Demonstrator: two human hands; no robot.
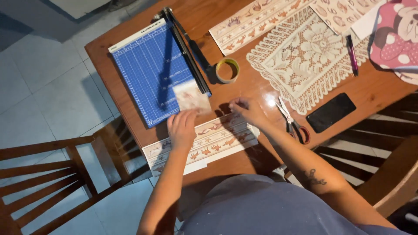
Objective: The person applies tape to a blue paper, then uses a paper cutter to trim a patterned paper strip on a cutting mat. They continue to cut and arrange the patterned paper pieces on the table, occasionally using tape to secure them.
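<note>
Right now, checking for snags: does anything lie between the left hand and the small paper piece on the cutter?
Nothing visible: the left hand lies on the strip, fingertips already at the paper piece.

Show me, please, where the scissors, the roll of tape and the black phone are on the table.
scissors (291,121): head view, at the pivot where blades meet handles.
roll of tape (227,70): head view, on the ring's rim.
black phone (331,112): head view, middle of its dark face.

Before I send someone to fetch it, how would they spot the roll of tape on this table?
On the brown wooden table, find the blue gridded paper cutter. The roll of tape stands just right of its black blade arm, left of the cream lace mat. It is the only ring there, yellowish and hollow.
</note>
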